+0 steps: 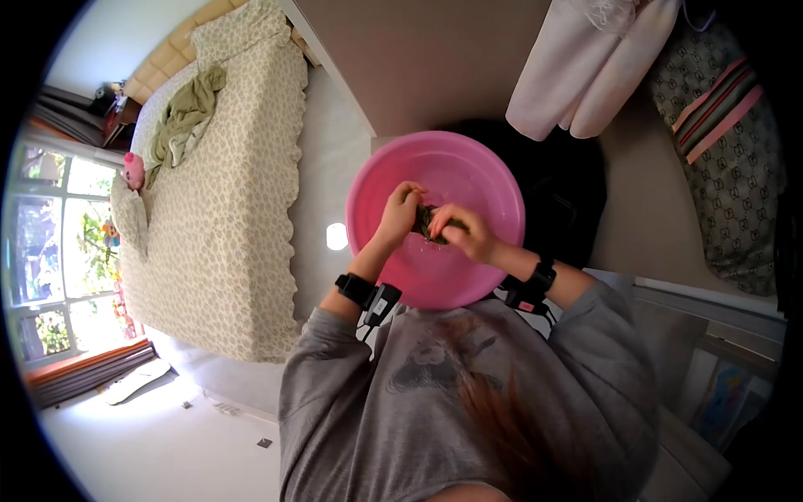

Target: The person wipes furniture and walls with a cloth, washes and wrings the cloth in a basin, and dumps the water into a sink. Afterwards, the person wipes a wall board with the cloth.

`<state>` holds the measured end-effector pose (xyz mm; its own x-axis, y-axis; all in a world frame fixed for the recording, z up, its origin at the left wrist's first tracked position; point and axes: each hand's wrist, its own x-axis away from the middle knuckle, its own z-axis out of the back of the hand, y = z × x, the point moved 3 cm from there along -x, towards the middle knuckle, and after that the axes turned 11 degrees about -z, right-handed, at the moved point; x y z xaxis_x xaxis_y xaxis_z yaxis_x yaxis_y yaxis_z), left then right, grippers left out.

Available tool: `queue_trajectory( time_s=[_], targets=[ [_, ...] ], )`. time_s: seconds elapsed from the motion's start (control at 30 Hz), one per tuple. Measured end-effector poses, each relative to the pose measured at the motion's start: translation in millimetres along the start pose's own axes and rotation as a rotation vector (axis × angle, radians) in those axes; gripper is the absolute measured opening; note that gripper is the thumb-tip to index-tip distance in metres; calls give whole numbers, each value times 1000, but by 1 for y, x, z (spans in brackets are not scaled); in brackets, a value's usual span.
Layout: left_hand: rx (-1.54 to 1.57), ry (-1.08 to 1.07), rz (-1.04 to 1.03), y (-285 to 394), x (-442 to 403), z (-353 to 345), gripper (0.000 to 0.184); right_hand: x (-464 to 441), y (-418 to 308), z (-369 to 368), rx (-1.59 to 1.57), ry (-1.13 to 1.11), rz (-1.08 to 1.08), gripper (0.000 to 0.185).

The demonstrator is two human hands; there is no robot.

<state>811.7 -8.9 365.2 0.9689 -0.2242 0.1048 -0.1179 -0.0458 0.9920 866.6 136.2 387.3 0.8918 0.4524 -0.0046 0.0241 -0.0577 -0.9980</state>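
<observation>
A round pink basin (428, 276) is just in front of my body. Both hands are inside it, close together over its middle. Between them is a small dark green bundle (432, 227), wet-looking and crumpled; I cannot tell whether it is cloth or leaves. My left hand (401, 216) is closed on the bundle's left side with curled fingers. On the other side, my right hand (467, 234) curls its fingers round the bundle's right end. What lies below the hands is partly hidden.
To the left stands a bed (226, 243) with a patterned cover and a green garment (186, 113) on it. A black object (577, 188) sits behind the basin. Pale trousers (565, 63) and a patterned garment or bag (719, 184) hang at the right.
</observation>
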Motion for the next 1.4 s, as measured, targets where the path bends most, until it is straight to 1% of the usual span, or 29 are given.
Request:
queue_trajectory(
  time_s=[0.03, 0.1, 0.13, 0.17, 0.23, 0.27, 0.33, 0.4, 0.43, 0.5, 0.57, 0.6, 0.67, 0.7, 0.73, 0.77, 0.8, 0.83, 0.87, 0.9, 0.93, 1.0, 1.03, 1.1, 1.13, 1.17, 1.23, 1.33, 1.4],
  targets=[
    [-5, -1, 0, 5, 4, 2, 16, 4, -1, 5, -3, 1, 3, 10],
    [-256, 78, -227, 27, 13, 8, 11, 14, 5, 19, -393, 225, -221, 17],
    [-345, 88, -308, 48, 21, 0, 8, 15, 16, 23, -374, 205, -347, 29],
    [-346, 85, -309, 50, 25, -3, 8, 18, 22, 20, -376, 208, -346, 29],
    [-594, 10, -734, 66, 31, -12, 9, 21, 21, 5, -747, 304, -648, 43],
    [-644, -48, -865, 68, 34, -16, 14, 18, 18, 0, -743, 310, -639, 43],
    [-652, -119, -951, 73, 41, -23, 17, 9, 13, -16, -981, 192, -636, 47],
    [-699, -226, -1148, 74, 47, -33, 26, -3, 9, -23, -1013, 215, -621, 51],
    [-692, -238, -1162, 74, 48, -34, 26, -10, 6, -26, -1046, 224, -616, 57],
    [-726, -224, -1244, 77, 55, -34, 29, -16, 3, -31, -1107, 225, -606, 54],
    [-722, -210, -1259, 79, 56, -35, 31, -21, 13, -35, -1086, 118, -547, 46],
    [-769, -178, -1285, 80, 57, -34, 27, -23, 20, -35, -1088, 122, -540, 46],
    [-816, -149, -1317, 76, 58, -32, 24, -29, 33, -38, -1169, 25, -515, 35],
    [-665, 3, -1139, 65, 53, -25, 16, -31, 28, -41, -1170, 26, -510, 35],
    [-514, 149, -956, 55, 48, -19, 12, -33, 19, -41, -1032, 244, -568, 30],
    [-516, 148, -959, 46, 45, -22, 12, -33, 9, -40, -887, 456, -621, 26],
    [-33, 323, -641, 34, 38, -17, 14, -34, -11, -38, -714, 598, -589, 19],
    [438, 474, -293, 18, 34, -15, 21, -36, -4, -37, -716, 596, -589, 19],
    [576, 479, -190, 12, 32, -16, 26, -39, 2, -33, -359, 640, -412, 17],
    [573, 483, -188, 11, 30, -14, 26, -41, -9, -31, -2, 664, -230, 17],
    [657, 471, -58, 7, 28, -14, 27, -40, -12, -29, -5, 658, -232, 17],
    [783, 406, 157, -6, 30, -10, 27, -34, -31, -32, 426, 549, -53, 17],
    [780, 423, 164, -8, 33, -7, 27, -32, -35, -32, 418, 535, -63, 17],
    [763, 258, 321, -11, 34, -9, 28, -32, -46, -33, 603, 420, 218, 14],
    [757, 173, 397, -13, 34, -11, 29, -32, -43, -31, 599, 407, 214, 14],
    [762, 187, 401, -15, 34, -10, 29, -31, -41, -32, 652, 341, 270, 14],
    [683, 29, 546, -19, 35, -12, 29, -27, -35, -35, 700, 268, 327, 14],
    [691, 23, 559, -21, 39, -15, 29, -20, -29, -35, 701, 202, 368, 14],
    [683, 97, 516, -29, 40, -17, 29, -19, -25, -28, 557, 218, 246, 15]
  ],
)
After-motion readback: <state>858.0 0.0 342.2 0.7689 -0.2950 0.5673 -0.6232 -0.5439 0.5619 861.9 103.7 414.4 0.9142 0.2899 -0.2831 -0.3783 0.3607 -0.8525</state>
